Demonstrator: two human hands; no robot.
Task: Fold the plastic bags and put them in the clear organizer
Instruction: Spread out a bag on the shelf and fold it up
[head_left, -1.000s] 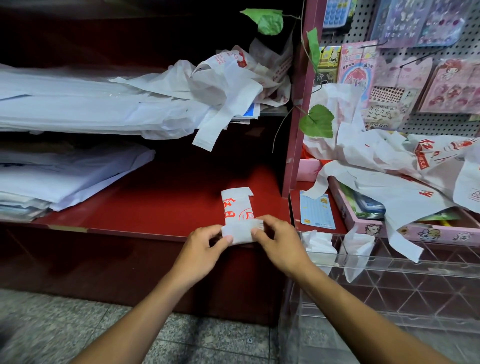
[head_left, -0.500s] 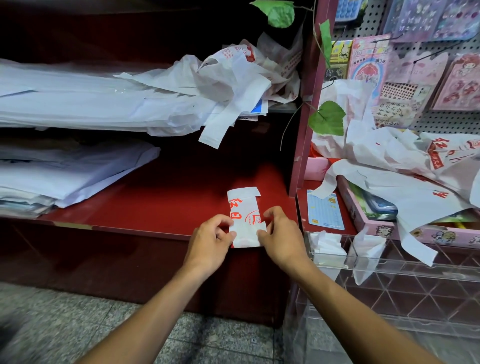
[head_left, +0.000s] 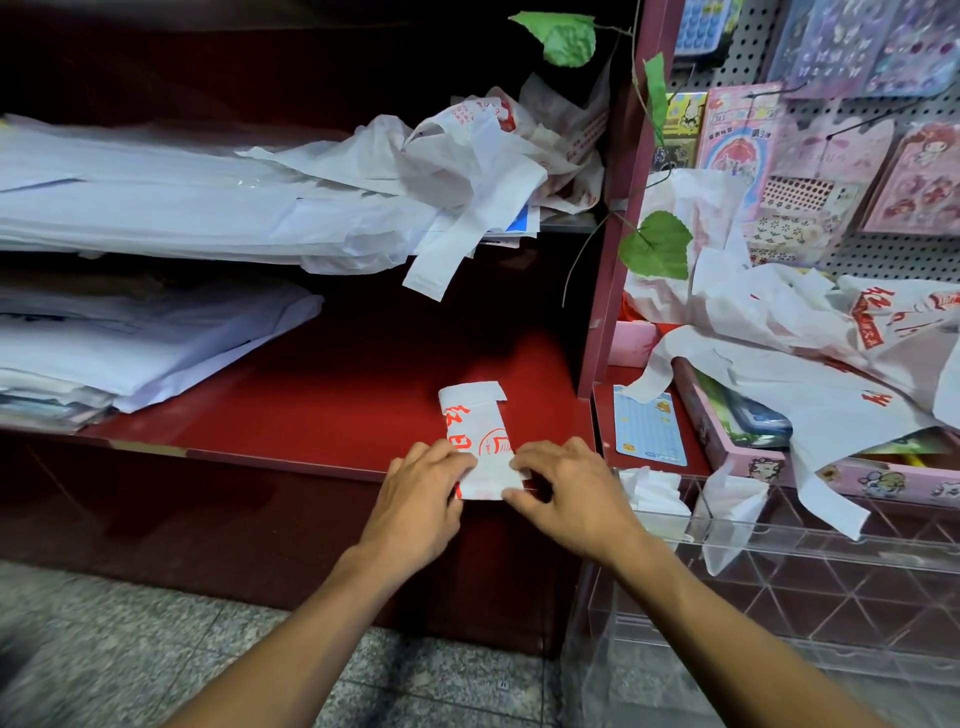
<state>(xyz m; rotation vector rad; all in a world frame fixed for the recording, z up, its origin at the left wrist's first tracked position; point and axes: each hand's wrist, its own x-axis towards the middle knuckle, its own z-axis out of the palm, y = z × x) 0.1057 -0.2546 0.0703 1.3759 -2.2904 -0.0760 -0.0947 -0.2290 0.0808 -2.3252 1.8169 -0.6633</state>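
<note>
1. Red shelving (head_left: 332, 395) forms the work surface; a folded plastic bag (head_left: 480, 436) with red print is laid near its front edge.
2. The bag's near end is pinched by the left hand (head_left: 423, 499) and the right hand (head_left: 563, 493), one at each side.
3. The clear organizer (head_left: 810, 566) is positioned just right of the hands; two white bundles (head_left: 657, 493), apparently folded bags, are seen in its compartments.
4. Loose bags (head_left: 789, 332) are heaped above it.

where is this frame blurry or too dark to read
Head view: the floor at lower left is smeared; the back of the upper shelf is almost black; both hands and the folded bag are sharp and evenly lit.
</note>
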